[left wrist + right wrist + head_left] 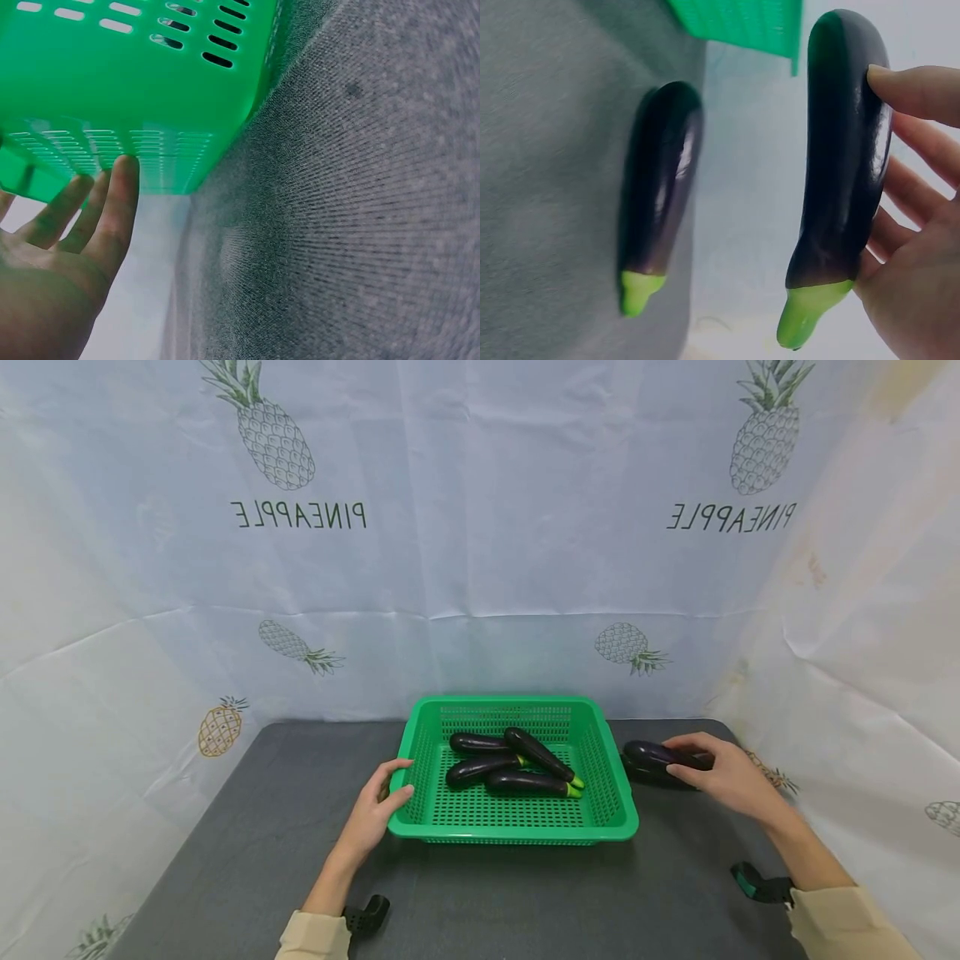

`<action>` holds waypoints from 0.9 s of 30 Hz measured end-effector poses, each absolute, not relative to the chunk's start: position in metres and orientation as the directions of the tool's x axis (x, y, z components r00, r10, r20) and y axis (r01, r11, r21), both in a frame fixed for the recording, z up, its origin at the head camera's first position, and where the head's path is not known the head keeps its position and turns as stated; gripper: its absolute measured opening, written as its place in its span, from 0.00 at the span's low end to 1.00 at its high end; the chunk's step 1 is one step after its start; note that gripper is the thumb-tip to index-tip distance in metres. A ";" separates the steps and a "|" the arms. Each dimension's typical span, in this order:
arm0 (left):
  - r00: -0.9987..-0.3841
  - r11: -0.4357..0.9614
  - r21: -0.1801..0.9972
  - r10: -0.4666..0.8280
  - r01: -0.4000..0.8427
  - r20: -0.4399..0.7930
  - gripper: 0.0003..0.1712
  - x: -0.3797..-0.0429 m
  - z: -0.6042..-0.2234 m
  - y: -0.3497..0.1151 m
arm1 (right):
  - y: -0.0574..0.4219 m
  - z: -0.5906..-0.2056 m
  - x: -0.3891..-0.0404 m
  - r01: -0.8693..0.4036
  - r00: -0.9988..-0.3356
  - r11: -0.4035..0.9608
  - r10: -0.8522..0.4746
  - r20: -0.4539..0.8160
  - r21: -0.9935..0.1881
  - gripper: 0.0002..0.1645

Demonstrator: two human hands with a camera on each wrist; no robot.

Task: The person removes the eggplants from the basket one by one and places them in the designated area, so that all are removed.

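Observation:
My right hand [735, 777] holds a dark purple eggplant [840, 157] between thumb and fingers, raised off the table at the right of the basket. Its green stem end points down in the right wrist view. A second eggplant [664, 180] lies on the table below it, mostly hidden by the held one in the head view. My left hand [369, 814] touches the left side of a green plastic basket [517, 833], its fingers fairly straight in the left wrist view. Several eggplants [532, 783] with green stem ends lie inside the basket.
A dark grey table [495, 902] carries everything. A white curtain [480, 568] with pineapple prints hangs close behind the basket and along both sides. Each wrist wears a black device, such as the left wrist camera [367, 914].

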State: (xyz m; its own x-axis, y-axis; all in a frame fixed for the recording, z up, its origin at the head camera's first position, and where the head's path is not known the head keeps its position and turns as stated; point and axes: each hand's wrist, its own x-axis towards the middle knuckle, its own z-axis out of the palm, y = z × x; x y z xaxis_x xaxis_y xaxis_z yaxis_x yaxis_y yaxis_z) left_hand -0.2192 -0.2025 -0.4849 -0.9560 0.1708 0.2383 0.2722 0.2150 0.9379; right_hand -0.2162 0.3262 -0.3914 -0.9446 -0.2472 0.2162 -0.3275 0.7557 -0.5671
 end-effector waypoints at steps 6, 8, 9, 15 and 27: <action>-0.955 0.217 0.937 0.174 0.273 0.238 0.26 -0.219 -0.485 -0.203 | 0.335 -0.413 -0.222 -0.335 -0.942 0.753 -0.252 0.222 -0.566 0.22; -0.955 0.216 0.937 0.176 0.274 0.239 0.26 -0.219 -0.485 -0.203 | 0.336 -0.420 -0.223 -0.337 -0.941 0.747 -0.254 0.222 -0.573 0.21; -0.955 0.216 0.937 0.176 0.274 0.239 0.26 -0.219 -0.485 -0.203 | 0.336 -0.424 -0.223 -0.340 -0.940 0.744 -0.259 0.222 -0.575 0.21; -0.956 0.215 0.937 0.171 0.274 0.240 0.26 -0.218 -0.485 -0.203 | 0.338 -0.442 -0.227 -0.347 -0.938 0.737 -0.272 0.215 -0.581 0.21; -0.953 0.205 0.937 0.174 0.283 0.249 0.26 -0.218 -0.486 -0.202 | 0.338 -0.468 -0.233 -0.322 -0.947 0.736 -0.264 0.186 -0.596 0.21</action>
State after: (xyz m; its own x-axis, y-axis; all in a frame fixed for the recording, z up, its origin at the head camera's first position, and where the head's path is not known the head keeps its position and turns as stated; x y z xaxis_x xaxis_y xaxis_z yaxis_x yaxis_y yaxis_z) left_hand -0.2180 -0.2017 -0.4860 -0.9526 0.1742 0.2493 0.2827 0.2050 0.9370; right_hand -0.2330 0.3383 -0.4679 -0.9466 -0.2635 0.1858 -0.3218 0.7359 -0.5958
